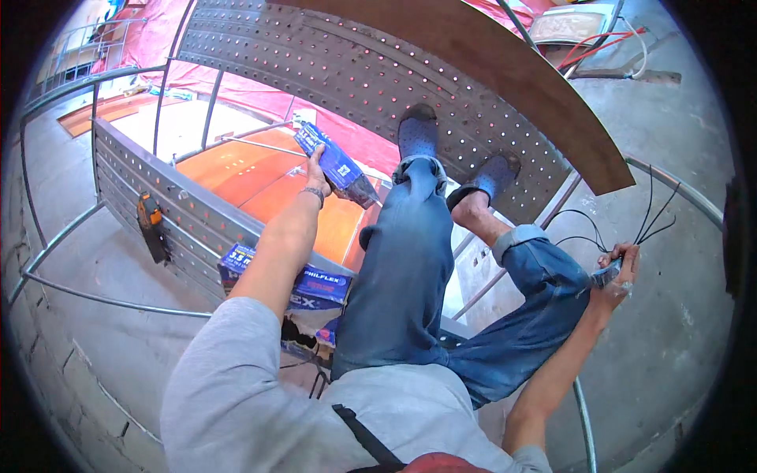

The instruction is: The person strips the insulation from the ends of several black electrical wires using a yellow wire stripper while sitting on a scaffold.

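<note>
In my left hand [318, 177] is a blue printed cardboard box [340, 168], long and flattened-looking, its near end dark. It is held out over the gap left of my knee. My right hand [618, 275], beside my bent right knee, grips a small greyish item [606, 273] that I cannot make out clearly. Thin black wires [647, 219] fan out above that hand, and others curve to its left. Below my left forearm lies a torn blue Philflex box [319, 295] with dark wire [319, 378] near its bottom.
My feet rest on a perforated metal scaffold plank [355, 77]. A second plank [195, 207] at left bears an orange-and-black tool [152, 227]. Scaffold tubes [130, 304] surround me. A curved-looking brown board [502, 71] runs along the far side. Orange panels [254, 189] lie below.
</note>
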The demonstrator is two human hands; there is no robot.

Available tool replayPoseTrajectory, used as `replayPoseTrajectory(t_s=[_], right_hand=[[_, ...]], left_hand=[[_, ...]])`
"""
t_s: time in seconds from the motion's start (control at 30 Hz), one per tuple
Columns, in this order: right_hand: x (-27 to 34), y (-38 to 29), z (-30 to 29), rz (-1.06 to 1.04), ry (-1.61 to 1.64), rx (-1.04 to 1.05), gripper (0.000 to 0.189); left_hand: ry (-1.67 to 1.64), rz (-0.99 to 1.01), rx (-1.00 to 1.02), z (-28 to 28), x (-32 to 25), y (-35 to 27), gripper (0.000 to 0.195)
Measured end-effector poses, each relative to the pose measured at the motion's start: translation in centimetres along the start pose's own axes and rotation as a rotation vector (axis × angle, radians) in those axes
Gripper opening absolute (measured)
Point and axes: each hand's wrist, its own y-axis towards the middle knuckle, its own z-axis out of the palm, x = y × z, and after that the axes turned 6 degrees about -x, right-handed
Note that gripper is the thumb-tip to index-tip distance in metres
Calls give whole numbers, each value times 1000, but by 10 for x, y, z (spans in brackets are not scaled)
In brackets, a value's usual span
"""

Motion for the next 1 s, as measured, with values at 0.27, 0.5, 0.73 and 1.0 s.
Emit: replayPoseTrajectory(t_s=[0.27, 0.5, 0.73, 1.0], right_hand=[[-15, 17, -16, 54, 18, -23, 33], [-19, 26, -24, 155, 134, -42, 29], [-17, 22, -17, 126, 92, -92, 32], [-8, 21, 1, 150, 196, -62, 32]], left_hand=[[-84, -20, 3, 7, 29, 25, 59], [-111, 5, -64, 12, 50, 35, 57], [-55, 13, -9, 15, 57, 30, 60], [51, 44, 92, 5, 3, 14, 49]])
